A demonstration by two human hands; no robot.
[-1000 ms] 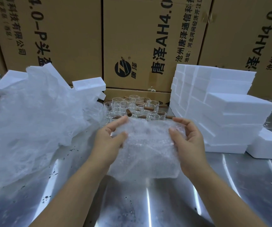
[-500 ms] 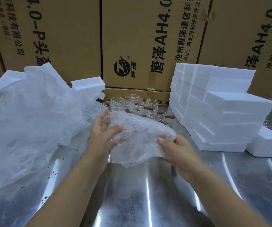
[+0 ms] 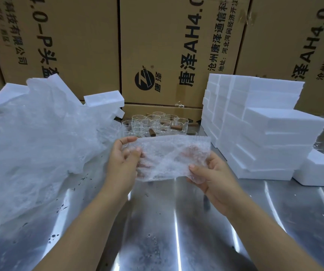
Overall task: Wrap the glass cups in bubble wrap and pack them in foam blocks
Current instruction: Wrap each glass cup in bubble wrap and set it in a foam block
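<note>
Fingers of our left hand and right hand pinch bubble wrap spread wide, ready, we reckon, for glass cups just beyond.

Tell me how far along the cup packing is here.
Done: nothing visibly packed. In hand: the left hand and right hand hold a bubble wrap sheet spread above the table. Remaining: the glass cups stand bare behind it; the foam blocks sit stacked at right.
</note>
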